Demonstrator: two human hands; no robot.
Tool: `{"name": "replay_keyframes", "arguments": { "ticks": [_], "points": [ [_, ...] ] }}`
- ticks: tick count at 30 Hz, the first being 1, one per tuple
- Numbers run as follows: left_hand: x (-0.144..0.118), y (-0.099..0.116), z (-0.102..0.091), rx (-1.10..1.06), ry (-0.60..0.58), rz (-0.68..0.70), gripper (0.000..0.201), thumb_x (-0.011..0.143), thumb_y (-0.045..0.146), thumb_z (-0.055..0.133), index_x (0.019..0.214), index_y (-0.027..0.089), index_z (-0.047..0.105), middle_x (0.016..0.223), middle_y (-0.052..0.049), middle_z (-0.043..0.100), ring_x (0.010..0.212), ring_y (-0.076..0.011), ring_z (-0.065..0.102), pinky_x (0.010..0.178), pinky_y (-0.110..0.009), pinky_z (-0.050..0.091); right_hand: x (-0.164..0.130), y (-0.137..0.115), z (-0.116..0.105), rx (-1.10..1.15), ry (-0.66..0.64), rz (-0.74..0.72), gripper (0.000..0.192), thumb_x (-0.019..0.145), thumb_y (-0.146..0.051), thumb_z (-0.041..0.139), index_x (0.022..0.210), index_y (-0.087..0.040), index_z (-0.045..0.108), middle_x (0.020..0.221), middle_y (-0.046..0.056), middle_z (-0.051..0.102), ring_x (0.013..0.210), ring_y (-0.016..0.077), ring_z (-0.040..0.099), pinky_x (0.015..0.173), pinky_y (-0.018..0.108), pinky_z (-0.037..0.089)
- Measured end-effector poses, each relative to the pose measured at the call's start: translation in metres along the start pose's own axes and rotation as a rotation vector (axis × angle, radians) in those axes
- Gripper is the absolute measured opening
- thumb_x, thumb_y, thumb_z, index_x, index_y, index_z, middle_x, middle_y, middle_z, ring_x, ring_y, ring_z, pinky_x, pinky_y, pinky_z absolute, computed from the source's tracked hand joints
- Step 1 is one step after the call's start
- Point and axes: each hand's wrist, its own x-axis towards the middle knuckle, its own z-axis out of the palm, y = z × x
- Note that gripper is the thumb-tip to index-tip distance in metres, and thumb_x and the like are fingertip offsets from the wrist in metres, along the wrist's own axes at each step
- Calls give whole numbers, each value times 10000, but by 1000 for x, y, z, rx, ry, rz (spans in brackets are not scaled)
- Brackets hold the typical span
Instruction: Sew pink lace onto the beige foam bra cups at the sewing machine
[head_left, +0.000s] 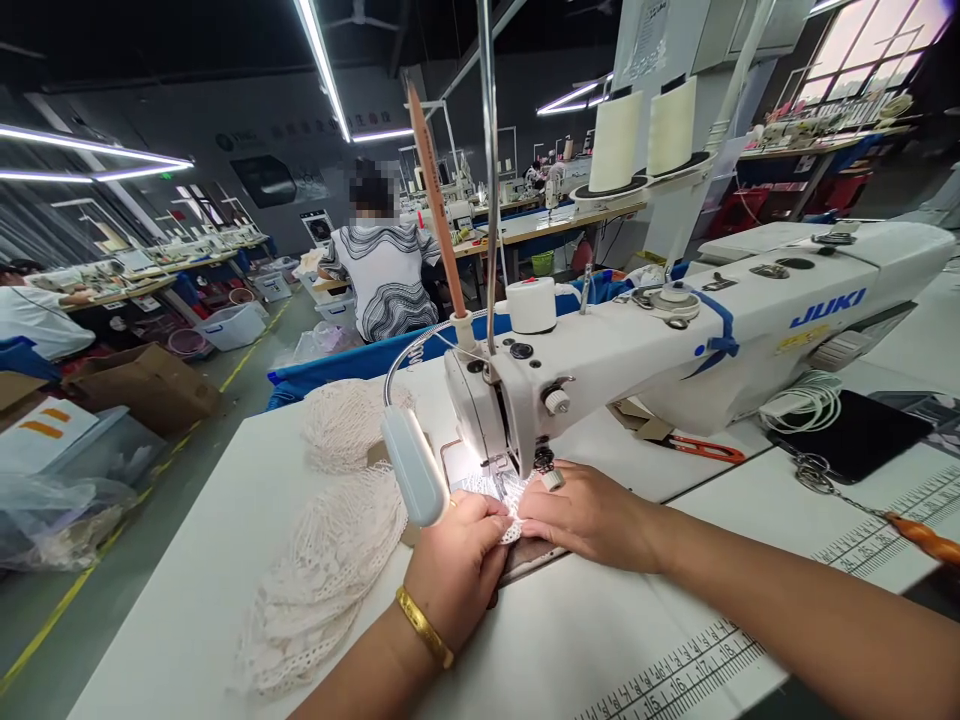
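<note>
A white sewing machine (pixel 600 340) stands across the table, its needle end lit by a small grey lamp (pixel 414 465). Under the presser foot (pixel 501 482) lies a piece of white lace (pixel 511 530). My left hand (pixel 461 550), with a gold bangle at the wrist, pinches the lace's near edge. From the right, my right hand (pixel 592 515) grips the same lace with its fingertips close to the needle area. Both thumbs nearly meet in front of the foot. Part of the lace is hidden beneath my fingers.
Heaped cream lace (pixel 322 580) lies left of the machine. To the right are an orange cutter (pixel 705 450), a black tablet-like slab (pixel 855 435), and keys (pixel 814 470). Printed rulers (pixel 675 680) run along the table's front. A co-worker (pixel 382 255) sits ahead, facing away.
</note>
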Motion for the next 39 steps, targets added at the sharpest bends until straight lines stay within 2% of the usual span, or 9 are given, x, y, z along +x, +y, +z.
{"name": "replay_keyframes", "arguments": {
  "ticks": [3,5,7,9,13,18,23,29,39],
  "points": [
    [3,-8,-2,-92,-52,-88,237,945,134,562,906,242,770,1004,-23,753,926,-202,662,819,-325,557,1,0,2,83,-46,46,265,1070,-430,559,1047,-189,666,957,61,735,877,214,608,857,348,466],
    [7,-12,-3,-161,-102,-151,253,955,159,550,933,260,780,1005,-21,741,956,-205,666,864,-344,555,2,-3,3,104,-33,49,217,1009,-370,662,1114,-180,657,1003,72,728,913,226,603,862,350,473],
    [11,-15,-4,-224,-148,-205,265,995,215,517,927,251,770,995,-27,730,970,-208,668,889,-359,552,4,-6,5,83,7,78,97,1012,-211,578,1055,-181,661,956,62,709,866,217,584,820,336,469],
    [13,-16,-7,-265,-184,-245,290,1032,276,480,928,234,748,984,-32,725,973,-211,666,896,-367,550,6,-9,5,64,49,127,216,1017,-122,456,977,-189,658,884,48,686,817,206,564,787,321,464],
    [14,-12,-9,-288,-189,-283,281,1036,305,465,943,227,718,965,-27,723,960,-214,655,877,-364,544,8,-11,6,39,109,127,305,1062,-158,375,974,-189,666,882,57,699,832,211,576,804,321,467],
    [13,-4,-2,-217,-113,-338,139,908,352,674,860,222,679,857,-12,689,874,-222,617,769,-338,517,7,-11,10,32,93,150,329,1055,-151,360,970,-195,675,871,58,700,814,208,585,790,324,457],
    [11,-4,2,-118,-40,-201,224,980,280,583,781,208,659,776,-12,640,790,-191,574,731,-316,481,7,-11,6,124,104,157,344,1090,-196,361,925,-195,663,866,40,693,837,197,574,822,313,453],
    [-5,10,-9,-47,-46,54,220,993,145,546,933,219,744,957,-33,738,845,-205,625,753,-344,506,-4,-11,-7,37,-109,-74,198,1052,-346,609,921,-208,663,1013,25,718,887,194,567,860,348,396],
    [-5,15,-13,65,-28,103,298,1003,110,491,968,215,768,938,-38,774,781,-208,656,686,-347,524,-5,-15,-10,17,-150,-4,190,1067,-324,573,1008,-198,702,1088,54,721,920,220,576,853,379,409]
  ]
}}
